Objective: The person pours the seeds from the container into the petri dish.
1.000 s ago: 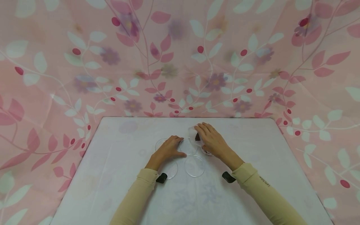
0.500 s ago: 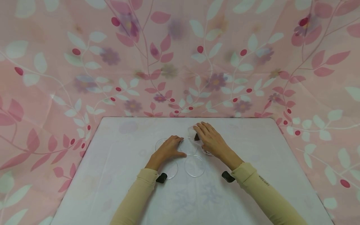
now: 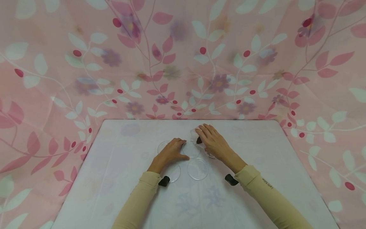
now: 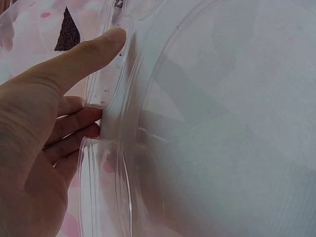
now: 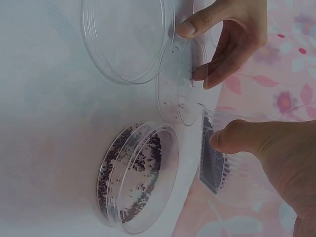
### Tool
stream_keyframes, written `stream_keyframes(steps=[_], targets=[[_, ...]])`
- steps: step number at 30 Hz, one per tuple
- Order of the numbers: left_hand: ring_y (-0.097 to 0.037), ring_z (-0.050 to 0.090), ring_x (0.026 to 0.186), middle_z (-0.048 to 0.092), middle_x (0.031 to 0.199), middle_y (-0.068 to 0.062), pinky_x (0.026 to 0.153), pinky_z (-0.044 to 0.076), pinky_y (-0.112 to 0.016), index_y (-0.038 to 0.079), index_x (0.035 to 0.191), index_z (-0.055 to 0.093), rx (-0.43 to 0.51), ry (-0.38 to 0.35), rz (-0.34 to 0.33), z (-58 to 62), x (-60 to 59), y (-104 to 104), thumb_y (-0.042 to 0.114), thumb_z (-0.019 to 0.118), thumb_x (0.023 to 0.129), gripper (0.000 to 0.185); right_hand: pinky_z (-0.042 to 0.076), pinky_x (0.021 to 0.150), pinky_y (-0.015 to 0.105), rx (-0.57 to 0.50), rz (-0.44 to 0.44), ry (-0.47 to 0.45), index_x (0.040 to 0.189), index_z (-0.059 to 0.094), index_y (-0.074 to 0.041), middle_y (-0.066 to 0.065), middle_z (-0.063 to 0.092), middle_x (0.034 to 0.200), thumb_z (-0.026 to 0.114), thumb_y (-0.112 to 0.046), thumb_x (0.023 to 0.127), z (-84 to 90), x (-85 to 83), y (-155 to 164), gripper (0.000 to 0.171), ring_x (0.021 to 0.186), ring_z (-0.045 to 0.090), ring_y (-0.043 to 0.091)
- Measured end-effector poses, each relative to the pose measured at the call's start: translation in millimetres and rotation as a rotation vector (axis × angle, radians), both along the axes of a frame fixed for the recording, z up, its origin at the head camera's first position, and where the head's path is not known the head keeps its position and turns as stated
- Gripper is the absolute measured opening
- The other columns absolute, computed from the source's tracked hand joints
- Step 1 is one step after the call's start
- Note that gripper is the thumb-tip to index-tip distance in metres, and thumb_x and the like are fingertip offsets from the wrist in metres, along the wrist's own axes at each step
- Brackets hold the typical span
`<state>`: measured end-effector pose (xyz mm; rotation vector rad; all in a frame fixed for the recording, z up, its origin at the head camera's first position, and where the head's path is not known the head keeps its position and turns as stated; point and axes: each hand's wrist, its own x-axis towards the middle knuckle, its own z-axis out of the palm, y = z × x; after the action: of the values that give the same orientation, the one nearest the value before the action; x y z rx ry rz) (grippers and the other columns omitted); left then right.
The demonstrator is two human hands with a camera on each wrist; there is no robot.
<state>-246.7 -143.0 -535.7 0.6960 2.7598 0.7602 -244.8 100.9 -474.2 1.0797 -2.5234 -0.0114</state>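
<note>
My left hand (image 3: 171,152) holds a clear petri dish (image 3: 191,150) by its side, thumb near the front rim and fingers behind. A few dark grains lie in that dish in the right wrist view. Above its right side, my right hand (image 3: 215,144) grips a clear plastic cup (image 5: 237,116), tipped to the left. Dark granules (image 5: 212,160) are heaped inside the cup, and its printed markings show. Below the right hand stands another petri dish (image 5: 138,182) with many dark granules scattered in it; the hand mostly hides it in the head view.
More clear petri dishes stand close by: a front dish (image 3: 198,169), a front-left dish (image 3: 175,173) partly under the left wrist, and a back-left dish (image 3: 162,146) behind the left hand. A white cloth covers the table (image 3: 125,190). Pink floral fabric (image 3: 183,63) hangs behind.
My right hand has shifted slightly left with the cup, and the dark granules in it sit a little further left and lower. The left hand keeps its place on the petri dish.
</note>
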Motion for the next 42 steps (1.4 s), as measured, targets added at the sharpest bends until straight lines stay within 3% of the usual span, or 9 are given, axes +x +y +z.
stream_keyframes(steps=[8, 27, 31, 42], targets=[[-0.024, 0.054, 0.126, 0.061, 0.132, -0.009, 0.112, 0.043, -0.040, 0.005, 0.136, 0.057, 0.001, -0.007, 0.004, 0.6, -0.3, 0.4, 0.045, 0.086, 0.071, 0.082, 0.036, 0.117, 0.047, 0.016, -0.011, -0.008, 0.139, 0.045, -0.004, 0.016, 0.053, 0.137, 0.090, -0.013, 0.064, 2.1, 1.2, -0.8, 0.088, 0.134, 0.047, 0.035], [-0.024, 0.055, 0.124, 0.062, 0.130, -0.009, 0.110, 0.045, -0.039, 0.006, 0.135, 0.058, -0.018, 0.009, -0.002, -2.2, -0.5, -0.3, 0.048, 0.085, 0.071, 0.082, 0.038, 0.114, 0.049, -0.001, 0.003, 0.022, 0.138, 0.046, -0.004, 0.017, 0.053, 0.137, 0.093, -0.018, 0.062, 1.3, 2.0, -0.1, 0.091, 0.133, 0.048, 0.036], [-0.025, 0.055, 0.124, 0.062, 0.129, -0.009, 0.110, 0.045, -0.040, 0.006, 0.135, 0.058, 0.001, 0.015, -0.002, -2.3, -0.4, -0.8, 0.047, 0.086, 0.071, 0.081, 0.039, 0.114, 0.048, -0.004, 0.001, 0.035, 0.138, 0.047, -0.003, 0.017, 0.054, 0.136, 0.086, -0.012, 0.070, 1.1, 1.3, 0.0, 0.078, 0.132, 0.049, 0.036], [-0.025, 0.055, 0.124, 0.062, 0.129, -0.009, 0.109, 0.045, -0.040, 0.006, 0.135, 0.058, 0.004, 0.025, -0.010, -3.9, -1.5, -1.0, 0.048, 0.085, 0.070, 0.081, 0.037, 0.115, 0.049, 0.011, 0.003, 0.014, 0.138, 0.047, -0.003, 0.017, 0.053, 0.138, 0.084, -0.011, 0.074, -1.3, 2.6, -0.1, 0.075, 0.133, 0.048, 0.036]])
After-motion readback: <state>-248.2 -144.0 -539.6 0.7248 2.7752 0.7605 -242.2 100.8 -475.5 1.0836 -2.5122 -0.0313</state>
